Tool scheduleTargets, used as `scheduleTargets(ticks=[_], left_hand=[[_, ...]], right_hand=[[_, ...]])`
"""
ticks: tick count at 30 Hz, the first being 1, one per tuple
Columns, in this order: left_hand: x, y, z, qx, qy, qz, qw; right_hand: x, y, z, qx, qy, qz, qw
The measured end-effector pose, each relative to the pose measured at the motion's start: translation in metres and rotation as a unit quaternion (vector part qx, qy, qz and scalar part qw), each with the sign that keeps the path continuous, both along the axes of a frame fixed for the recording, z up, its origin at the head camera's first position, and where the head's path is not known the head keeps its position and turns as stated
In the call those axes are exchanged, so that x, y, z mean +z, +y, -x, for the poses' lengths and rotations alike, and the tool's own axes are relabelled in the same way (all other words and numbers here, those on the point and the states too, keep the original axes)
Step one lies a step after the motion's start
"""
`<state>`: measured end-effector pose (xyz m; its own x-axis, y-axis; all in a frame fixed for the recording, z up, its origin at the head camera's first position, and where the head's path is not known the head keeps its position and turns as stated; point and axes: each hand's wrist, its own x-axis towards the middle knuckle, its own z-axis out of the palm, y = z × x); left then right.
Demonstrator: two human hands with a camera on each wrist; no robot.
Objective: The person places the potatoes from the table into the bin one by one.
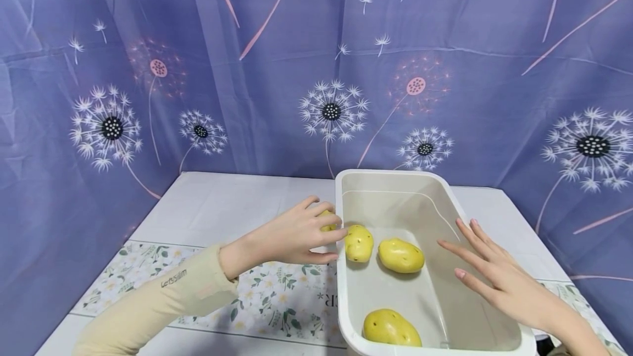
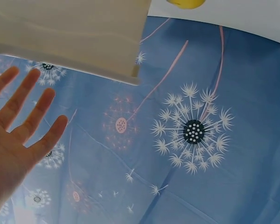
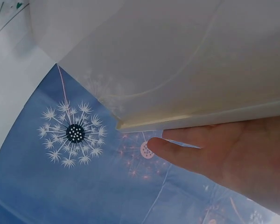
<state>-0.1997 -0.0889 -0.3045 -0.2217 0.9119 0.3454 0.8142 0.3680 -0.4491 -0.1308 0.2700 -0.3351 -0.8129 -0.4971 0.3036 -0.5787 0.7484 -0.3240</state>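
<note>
1. The left hand [image 1: 296, 232], coming out of a beige sleeve [image 1: 163, 295], has its fingers curled round a yellow potato [image 1: 327, 221], holding it just outside the left wall of the white tub [image 1: 341, 202]. Only a sliver of that potato shows between the fingertips, which touch or nearly touch the tub's rim.
2. Just past those fingertips, inside the tub, lies a second potato [image 1: 359, 243] against the left wall. A third potato [image 1: 400, 255] lies beside it towards the middle, and a fourth potato [image 1: 392, 328] sits near the front wall, apart from the other two.
3. The right hand [image 1: 499, 276] hovers over the tub's right side, fingers straight and spread, gripping nothing. Whether it touches the rim I cannot tell. The third potato lies nearest its fingertips.
4. Judged from this, the step in hand is carrying the held potato across the rim. The next move calls for a short lift over the wall and a release onto bare floor, clear of the second potato.
</note>
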Motion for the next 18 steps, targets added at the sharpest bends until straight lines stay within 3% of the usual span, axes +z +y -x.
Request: scheduleTargets(ticks=[18], left_hand=[[-0.010,-0.018,-0.003,0.022,-0.004,0.002,0.9998]], right_hand=[[-0.001,-0.001,-0.001,0.002,-0.001,0.009,1.000]])
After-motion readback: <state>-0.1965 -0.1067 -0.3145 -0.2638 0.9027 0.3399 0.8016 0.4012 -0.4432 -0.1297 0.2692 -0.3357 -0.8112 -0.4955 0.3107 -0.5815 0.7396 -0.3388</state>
